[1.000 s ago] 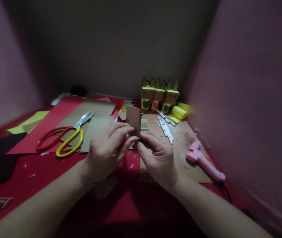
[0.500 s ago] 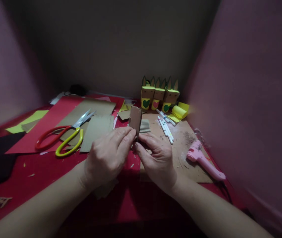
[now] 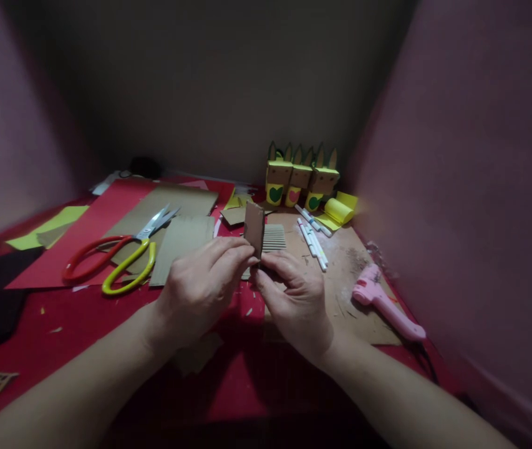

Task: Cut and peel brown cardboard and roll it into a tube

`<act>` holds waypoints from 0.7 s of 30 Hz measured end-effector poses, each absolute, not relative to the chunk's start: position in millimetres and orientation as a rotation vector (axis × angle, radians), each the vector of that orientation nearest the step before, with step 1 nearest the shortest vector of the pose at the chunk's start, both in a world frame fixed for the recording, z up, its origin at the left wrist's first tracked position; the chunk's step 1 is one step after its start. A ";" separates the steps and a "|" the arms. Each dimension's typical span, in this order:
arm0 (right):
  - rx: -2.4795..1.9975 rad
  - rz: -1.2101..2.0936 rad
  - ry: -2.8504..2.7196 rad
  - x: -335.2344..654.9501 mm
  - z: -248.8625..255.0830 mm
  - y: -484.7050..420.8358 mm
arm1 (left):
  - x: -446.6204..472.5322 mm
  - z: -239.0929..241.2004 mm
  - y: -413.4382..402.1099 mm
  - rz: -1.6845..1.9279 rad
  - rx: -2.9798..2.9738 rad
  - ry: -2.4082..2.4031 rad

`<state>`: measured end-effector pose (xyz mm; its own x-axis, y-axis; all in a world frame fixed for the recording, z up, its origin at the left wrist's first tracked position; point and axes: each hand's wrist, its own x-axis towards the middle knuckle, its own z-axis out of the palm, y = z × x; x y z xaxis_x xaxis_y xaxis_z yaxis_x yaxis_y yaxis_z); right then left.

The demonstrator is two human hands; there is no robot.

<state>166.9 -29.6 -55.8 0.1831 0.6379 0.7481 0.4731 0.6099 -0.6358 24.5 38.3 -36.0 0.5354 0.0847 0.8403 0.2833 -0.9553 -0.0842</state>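
You have the small brown cardboard piece (image 3: 254,227) standing up between your hands, in front of you near the middle of the surface (image 3: 101,318), its top edge pointing away from your fingers. Your left hand (image 3: 200,290) pinches it low down from the left, thumb and fingers pressed together on it. Your right hand (image 3: 296,296) has thumb and forefinger closed at its lower right edge, the other fingers curled in. Just beyond your right fingers you have a ribbed cardboard piece (image 3: 275,237), and right of it several white markers (image 3: 311,243) on a brown cardboard sheet (image 3: 352,315). Near that sheet's right edge rests a pink glue gun (image 3: 387,305). Behind the markers, a curled yellow paper (image 3: 339,212) lies beside three eared figures (image 3: 300,179) with hearts on their fronts. To your left, scissors (image 3: 130,249) with one red and one yellow handle lie parted over a red sheet (image 3: 48,259) and cardboard, next to a pale card (image 3: 186,243)
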 end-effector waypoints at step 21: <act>-1.044 0.231 -1.406 166.7 -60.1 -28.1 | 29.8 -38.8 39.5 -1.313 -2.620 -0.392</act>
